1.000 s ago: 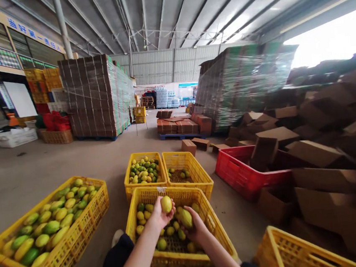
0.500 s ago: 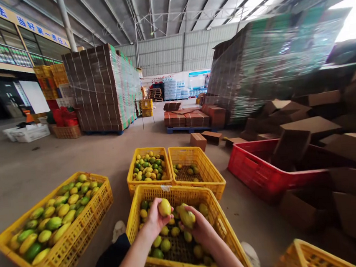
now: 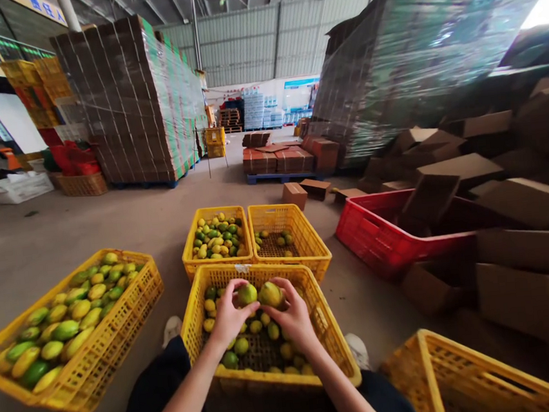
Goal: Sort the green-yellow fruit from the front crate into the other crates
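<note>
My left hand [image 3: 234, 312] is closed round a green-yellow lemon [image 3: 247, 294]. A second, yellower lemon [image 3: 270, 294] sits in the grip of my right hand [image 3: 288, 307]. Both fruits are side by side, close together, above a yellow plastic crate [image 3: 338, 336] between my legs. Loose green and yellow lemons [image 3: 241, 346] lie on that crate's slotted bottom, partly hidden by my hands and forearms.
Behind it stand a yellow crate full of lemons [image 3: 217, 237] and another with a few [image 3: 325, 253]. A heaped crate [image 3: 122, 334] is at left. A red crate [image 3: 379, 241] and cardboard boxes [image 3: 529, 278] lie right, with a yellow crate [image 3: 426, 373] at front right.
My hands have come closer together, each still with a lemon, and both fruits have turned. The view has tilted down, so the surroundings sit higher and more of the front-right crate shows.
</note>
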Tool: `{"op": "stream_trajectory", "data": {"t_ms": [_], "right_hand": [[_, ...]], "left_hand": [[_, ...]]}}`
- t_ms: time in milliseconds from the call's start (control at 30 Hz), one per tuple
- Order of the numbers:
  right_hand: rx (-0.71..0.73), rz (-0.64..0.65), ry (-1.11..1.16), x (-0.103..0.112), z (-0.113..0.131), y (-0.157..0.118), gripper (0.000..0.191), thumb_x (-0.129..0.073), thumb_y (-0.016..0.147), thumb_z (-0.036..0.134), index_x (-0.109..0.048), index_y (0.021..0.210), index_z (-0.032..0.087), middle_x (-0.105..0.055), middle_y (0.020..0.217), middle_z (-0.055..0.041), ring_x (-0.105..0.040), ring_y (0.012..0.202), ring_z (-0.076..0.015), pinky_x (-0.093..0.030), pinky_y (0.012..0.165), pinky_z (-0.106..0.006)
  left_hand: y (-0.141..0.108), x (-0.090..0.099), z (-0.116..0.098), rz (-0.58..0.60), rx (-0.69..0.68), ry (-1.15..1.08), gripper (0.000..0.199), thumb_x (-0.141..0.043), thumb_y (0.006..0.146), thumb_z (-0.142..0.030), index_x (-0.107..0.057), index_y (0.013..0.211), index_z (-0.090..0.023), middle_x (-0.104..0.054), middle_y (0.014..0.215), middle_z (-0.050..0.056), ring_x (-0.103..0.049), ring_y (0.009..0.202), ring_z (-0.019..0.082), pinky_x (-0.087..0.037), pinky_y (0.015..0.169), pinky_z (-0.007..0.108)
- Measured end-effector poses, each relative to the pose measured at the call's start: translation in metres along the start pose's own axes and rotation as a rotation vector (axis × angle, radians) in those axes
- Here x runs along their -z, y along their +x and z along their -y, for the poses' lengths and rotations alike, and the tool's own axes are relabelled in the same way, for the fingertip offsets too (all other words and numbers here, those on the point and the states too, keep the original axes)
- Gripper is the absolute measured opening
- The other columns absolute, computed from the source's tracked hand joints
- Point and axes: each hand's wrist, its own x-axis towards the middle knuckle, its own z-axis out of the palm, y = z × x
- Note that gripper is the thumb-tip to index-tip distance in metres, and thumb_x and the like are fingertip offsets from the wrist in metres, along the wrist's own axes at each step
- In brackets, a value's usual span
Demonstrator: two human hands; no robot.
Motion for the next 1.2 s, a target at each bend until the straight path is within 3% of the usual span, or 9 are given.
{"op": "stream_trajectory", "data": {"t_ms": [167,300,433,533,633,767,867,967,1200], "right_hand": [[0.135,-0.003,-0.097,-0.002,-0.001,-0.004,0.045,-0.073,0.058,0.012,-0.057,0.098,0.024,-0.063,0.103,-0.0025,-0.057,0.099,-0.0203,-0.047,0.09,-0.031],[0.155,-0.004,-0.12,0.002,0.0,-0.004,0.045,-0.072,0.059,0.011,-0.056,0.099,0.024,-0.061,0.107,-0.0044,-0.054,0.108,-0.0222,-0.043,0.099,-0.035],[0.141,-0.026,-0.056,0.005,0.007,-0.006,0.044,-0.074,0.056,0.008,-0.061,0.094,0.024,-0.064,0.103,-0.0033,-0.056,0.105,-0.0216,-0.043,0.098,-0.032],[0.112,0.005,0.041,0.005,0.01,-0.007,0.045,-0.078,0.052,0.008,-0.063,0.091,0.023,-0.065,0.1,-0.0026,-0.059,0.098,-0.0198,-0.048,0.086,-0.026],[-0.072,0.053,0.203,0.004,0.008,-0.006,0.049,-0.081,0.055,0.02,-0.058,0.099,0.023,-0.065,0.09,0.0,-0.063,0.079,-0.0164,-0.052,0.066,-0.023],[-0.413,0.095,0.44,-0.001,0.001,-0.003,0.042,-0.073,0.068,0.042,-0.054,0.1,0.023,-0.064,0.074,0.0021,-0.06,0.051,-0.0137,-0.048,0.041,-0.022],[-0.586,0.136,0.504,-0.007,-0.002,-0.002,0.03,-0.064,0.078,0.044,-0.057,0.09,0.018,-0.064,0.066,-0.0009,-0.057,0.041,-0.0118,-0.042,0.032,-0.019],[-0.722,0.142,0.578,-0.01,-0.001,-0.002,0.03,-0.053,0.087,0.044,-0.06,0.085,0.014,-0.066,0.064,-0.0043,-0.055,0.04,-0.0094,-0.041,0.032,-0.017],[-0.78,0.102,0.645,-0.011,0.001,-0.001,0.03,-0.041,0.091,0.032,-0.06,0.078,0.014,-0.065,0.061,-0.0054,-0.054,0.042,-0.011,-0.044,0.038,-0.018]], "left_hand": [[-0.004,-0.004,-0.005,0.043,-0.102,0.04,0.04,-0.081,0.062,-0.019,-0.064,0.098,-0.023,-0.065,0.102,0.004,-0.058,0.097,0.02,-0.043,0.09,0.027],[-0.005,-0.005,-0.003,0.051,-0.17,0.11,0.039,-0.078,0.066,-0.02,-0.064,0.102,-0.023,-0.064,0.109,0.005,-0.057,0.106,0.022,-0.04,0.099,0.031],[-0.005,-0.006,-0.005,0.04,-0.149,0.069,0.038,-0.079,0.064,-0.017,-0.066,0.099,-0.022,-0.065,0.109,0.005,-0.056,0.109,0.022,-0.039,0.101,0.031],[-0.005,-0.007,-0.01,0.013,-0.047,-0.055,0.042,-0.083,0.057,-0.016,-0.067,0.096,-0.02,-0.066,0.101,0.005,-0.06,0.097,0.02,-0.046,0.089,0.025],[-0.003,-0.009,-0.014,-0.052,0.175,-0.247,0.036,-0.081,0.062,-0.025,-0.064,0.093,-0.017,-0.066,0.09,0.004,-0.063,0.075,0.014,-0.05,0.064,0.02],[-0.001,-0.013,-0.013,-0.031,0.557,-0.521,0.035,-0.054,0.086,-0.047,-0.061,0.092,-0.014,-0.062,0.067,0.002,-0.05,0.039,0.007,-0.037,0.037,0.018],[-0.002,-0.016,-0.009,-0.019,0.67,-0.666,0.041,-0.041,0.093,-0.047,-0.059,0.088,-0.012,-0.058,0.059,0.001,-0.044,0.035,0.004,-0.032,0.034,0.015],[-0.002,-0.018,-0.005,0.002,0.723,-0.772,0.045,-0.033,0.096,-0.045,-0.057,0.083,-0.01,-0.057,0.058,0.002,-0.041,0.035,0.003,-0.031,0.035,0.013],[0.001,-0.014,-0.003,-0.045,0.773,-0.841,0.032,-0.042,0.092,-0.036,-0.058,0.088,-0.008,-0.063,0.07,0.008,-0.055,0.049,0.008,-0.047,0.046,0.017]]}}
